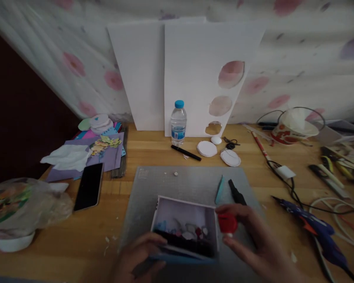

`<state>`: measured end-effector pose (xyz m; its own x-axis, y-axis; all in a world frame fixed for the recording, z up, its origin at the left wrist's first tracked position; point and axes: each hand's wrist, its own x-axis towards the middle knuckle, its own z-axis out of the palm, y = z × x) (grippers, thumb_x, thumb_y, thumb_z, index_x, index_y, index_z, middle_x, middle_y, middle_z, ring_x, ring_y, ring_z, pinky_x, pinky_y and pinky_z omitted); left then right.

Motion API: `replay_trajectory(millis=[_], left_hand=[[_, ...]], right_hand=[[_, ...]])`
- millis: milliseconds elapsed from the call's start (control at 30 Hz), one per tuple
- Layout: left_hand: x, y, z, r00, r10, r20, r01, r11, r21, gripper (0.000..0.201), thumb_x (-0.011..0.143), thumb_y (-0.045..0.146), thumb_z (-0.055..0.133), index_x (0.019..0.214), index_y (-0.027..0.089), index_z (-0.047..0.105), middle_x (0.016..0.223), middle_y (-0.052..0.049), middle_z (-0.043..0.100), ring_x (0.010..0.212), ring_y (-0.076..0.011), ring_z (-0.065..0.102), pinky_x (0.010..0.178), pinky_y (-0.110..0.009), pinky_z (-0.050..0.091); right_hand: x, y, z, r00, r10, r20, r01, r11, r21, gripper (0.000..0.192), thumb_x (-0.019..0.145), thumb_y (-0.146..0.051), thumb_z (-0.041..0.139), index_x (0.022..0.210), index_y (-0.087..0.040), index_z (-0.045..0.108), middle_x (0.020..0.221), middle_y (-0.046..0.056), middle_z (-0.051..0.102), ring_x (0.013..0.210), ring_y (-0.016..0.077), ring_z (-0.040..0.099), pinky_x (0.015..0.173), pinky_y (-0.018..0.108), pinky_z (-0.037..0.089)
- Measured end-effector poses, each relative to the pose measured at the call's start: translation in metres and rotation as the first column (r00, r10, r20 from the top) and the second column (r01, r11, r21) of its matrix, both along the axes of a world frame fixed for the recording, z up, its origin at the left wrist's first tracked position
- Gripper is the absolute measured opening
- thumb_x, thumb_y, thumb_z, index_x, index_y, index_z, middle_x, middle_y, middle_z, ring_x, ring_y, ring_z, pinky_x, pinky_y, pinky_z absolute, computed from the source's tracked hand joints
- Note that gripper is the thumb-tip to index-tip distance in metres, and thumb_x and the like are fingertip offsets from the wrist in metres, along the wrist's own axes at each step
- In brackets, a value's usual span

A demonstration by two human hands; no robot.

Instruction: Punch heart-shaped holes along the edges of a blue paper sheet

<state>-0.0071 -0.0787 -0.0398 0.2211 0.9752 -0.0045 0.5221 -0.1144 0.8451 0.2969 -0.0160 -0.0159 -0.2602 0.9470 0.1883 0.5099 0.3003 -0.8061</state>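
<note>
My left hand (141,253) grips the lower left front of a shallow open box (185,206), its thumb on the front rim and its fingers underneath. Inside the box are a lilac backing, a black strip along the front, and several small blurred pieces in blue, white and red. At the box's right side, my right hand (255,232) pinches a small round red piece (227,222) between thumb and fingers; a bit of white shows at its bottom. Exactly what the red piece is I cannot make out. Below both hands lies a grey cutting mat (153,182).
On the mat are a light-blue slim tool (220,189) and a black-handled tool (236,192). A glue gun (309,224) with cables lies right. Behind stand a water bottle (178,124) and white boards (194,74). A phone (89,186) and a plastic bag (32,204) lie left.
</note>
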Motion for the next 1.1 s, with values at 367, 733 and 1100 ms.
replay_trajectory(millis=[367, 733, 1100], left_hand=[[0.001, 0.032, 0.008, 0.981, 0.178, 0.073, -0.142, 0.928, -0.345, 0.039, 0.086, 0.047, 0.057, 0.116, 0.024, 0.065, 0.109, -0.006, 0.072, 0.098, -0.0237, 0.067, 0.085, -0.033, 0.056], [0.012, 0.06, 0.029, 0.993, -0.117, -0.033, 0.104, 0.96, -0.261, 0.03, 0.093, 0.037, 0.045, 0.085, 0.019, 0.067, 0.074, 0.001, 0.067, 0.071, -0.0154, 0.06, 0.065, -0.022, 0.046], [0.027, 0.049, 0.022, 0.983, -0.104, -0.153, 0.068, 0.972, -0.224, 0.029, 0.095, 0.032, 0.041, 0.071, 0.019, 0.05, 0.067, 0.003, 0.059, 0.066, -0.0135, 0.059, 0.06, -0.023, 0.035]], right_hand=[[-0.031, 0.01, 0.006, 0.958, 0.117, -0.26, -0.175, 0.961, -0.212, 0.028, 0.082, -0.035, 0.07, 0.108, -0.026, 0.062, 0.101, 0.006, 0.067, 0.093, 0.0203, 0.066, 0.077, 0.029, 0.056], [-0.073, 0.017, 0.002, 0.91, 0.325, -0.258, -0.389, 0.886, -0.253, 0.022, 0.083, -0.033, 0.071, 0.1, -0.021, 0.062, 0.097, 0.002, 0.065, 0.091, 0.0161, 0.061, 0.084, 0.028, 0.049], [-0.072, 0.018, 0.0, 0.952, 0.305, -0.025, -0.306, 0.948, -0.089, 0.023, 0.085, -0.027, 0.069, 0.105, -0.021, 0.058, 0.095, 0.003, 0.065, 0.088, 0.0178, 0.06, 0.079, 0.03, 0.047]])
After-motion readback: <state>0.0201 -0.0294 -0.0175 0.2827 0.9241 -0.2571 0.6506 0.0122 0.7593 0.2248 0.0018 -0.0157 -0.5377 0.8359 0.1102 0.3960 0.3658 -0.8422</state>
